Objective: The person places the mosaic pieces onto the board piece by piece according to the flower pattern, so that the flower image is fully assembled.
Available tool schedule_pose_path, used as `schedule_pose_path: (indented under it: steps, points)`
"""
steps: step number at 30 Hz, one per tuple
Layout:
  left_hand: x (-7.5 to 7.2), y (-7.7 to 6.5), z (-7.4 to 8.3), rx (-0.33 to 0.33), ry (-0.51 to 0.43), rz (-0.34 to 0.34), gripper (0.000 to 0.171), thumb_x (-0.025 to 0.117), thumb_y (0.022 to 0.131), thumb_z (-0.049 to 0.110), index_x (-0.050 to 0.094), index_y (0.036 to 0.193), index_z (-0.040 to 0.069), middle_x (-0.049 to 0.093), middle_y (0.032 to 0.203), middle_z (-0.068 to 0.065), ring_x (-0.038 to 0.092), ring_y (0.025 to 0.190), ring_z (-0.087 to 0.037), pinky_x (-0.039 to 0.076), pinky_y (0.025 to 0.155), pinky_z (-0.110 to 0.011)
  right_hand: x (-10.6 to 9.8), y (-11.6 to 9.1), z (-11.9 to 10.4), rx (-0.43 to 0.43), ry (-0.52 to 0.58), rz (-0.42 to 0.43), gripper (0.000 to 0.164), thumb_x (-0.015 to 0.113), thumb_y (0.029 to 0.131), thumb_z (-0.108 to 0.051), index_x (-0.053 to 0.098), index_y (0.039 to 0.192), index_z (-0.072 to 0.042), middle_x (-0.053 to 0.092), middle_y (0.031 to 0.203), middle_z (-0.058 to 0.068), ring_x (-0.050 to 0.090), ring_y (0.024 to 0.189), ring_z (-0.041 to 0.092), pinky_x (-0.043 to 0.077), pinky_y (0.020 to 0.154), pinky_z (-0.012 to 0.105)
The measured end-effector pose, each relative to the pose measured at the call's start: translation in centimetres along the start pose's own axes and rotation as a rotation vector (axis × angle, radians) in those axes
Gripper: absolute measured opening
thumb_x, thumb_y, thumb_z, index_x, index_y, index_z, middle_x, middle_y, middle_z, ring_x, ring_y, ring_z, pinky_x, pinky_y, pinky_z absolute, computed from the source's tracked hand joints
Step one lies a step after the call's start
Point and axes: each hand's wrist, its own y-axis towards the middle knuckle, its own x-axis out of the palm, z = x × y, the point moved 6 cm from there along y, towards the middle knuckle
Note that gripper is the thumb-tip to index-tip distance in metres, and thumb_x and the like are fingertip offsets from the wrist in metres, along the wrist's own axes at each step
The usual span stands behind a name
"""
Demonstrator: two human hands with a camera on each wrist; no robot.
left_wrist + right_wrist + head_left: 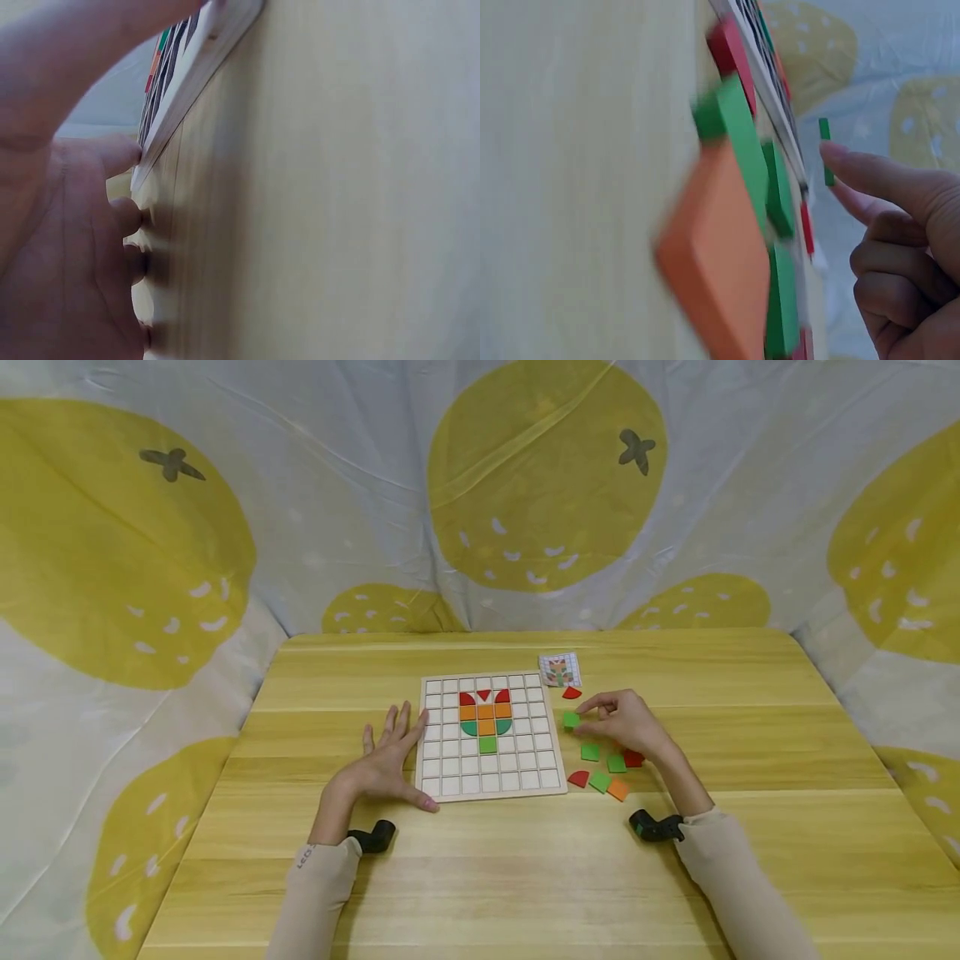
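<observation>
A pale wooden grid board (450, 777) lies on the table, with red, orange and green tiles forming a tulip shape in its upper middle. My left hand (381, 767) spreads along the board's left side, its thumb by the lower left corner and a fingertip at the left edge. Between thumb and forefinger, my right hand (621, 723) pinches a green square tile (571, 720) just right of the board. In the right wrist view that green tile (826, 151) appears edge-on, raised above the table, with the other fingers curled into the palm.
Right of the board lie loose tiles: several green squares (590, 752), an orange square (618, 790), a red quarter-circle (578, 778) and other red pieces. A small printed pattern card (559, 669) lies at the board's upper right corner. A patterned cloth (360, 527) hangs behind the table.
</observation>
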Motion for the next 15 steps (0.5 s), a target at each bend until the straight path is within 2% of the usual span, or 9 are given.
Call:
schedule_pose_path:
  steps: [8, 15]
  points:
    - [0.0, 0.1, 0.0, -0.005, 0.006, 0.003, 0.149, 0.097, 0.063, 0.053, -0.001, 0.167, 0.01, -0.024, 0.17, -0.022, -0.026, 0.157, -0.044, -0.021, 0.115, -0.077, 4.9, 0.3, -4.1, -0.059, -0.016, -0.084, 0.023, 0.089, 0.081, -0.018, 0.08, 0.1, -0.008, 0.032, 0.061, -0.003, 0.029, 0.057, 0.013, 0.025, 0.055, 0.024]
    - [0.0, 0.0, -0.1, -0.008, 0.006, -0.002, 0.148, 0.096, 0.064, 0.053, -0.001, 0.167, 0.01, -0.024, 0.17, -0.021, -0.027, 0.157, -0.043, -0.021, 0.115, -0.076, 9.3, 0.7, -6.5, -0.091, -0.032, -0.174, 0.022, 0.091, 0.079, -0.018, 0.08, 0.096, -0.008, 0.036, 0.058, -0.005, 0.032, 0.056, 0.011, 0.027, 0.056, 0.022]
